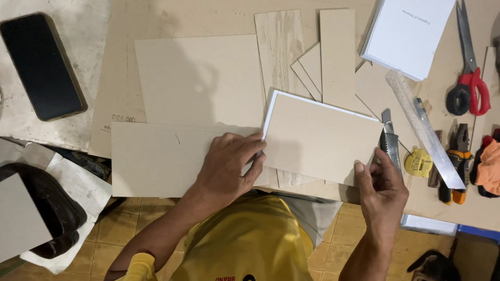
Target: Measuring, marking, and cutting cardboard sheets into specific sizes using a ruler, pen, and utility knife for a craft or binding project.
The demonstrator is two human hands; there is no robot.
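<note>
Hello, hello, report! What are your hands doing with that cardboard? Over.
Left hand pressing cardboard piece at its left edge. Right hand gripping its right edge. Utility knife lies close by that hand.

Item I log: one flat rectangular brown cardboard panel (320, 138) backed by a thin white sheet, lying slightly tilted on the workbench's near edge. I note a grey-handled utility knife (389, 143) just beside its right edge.

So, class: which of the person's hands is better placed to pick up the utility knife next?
Probably the right hand: it holds the card panel's right edge, with the utility knife right beside its fingers. The left hand presses the panel's far left edge.
</note>
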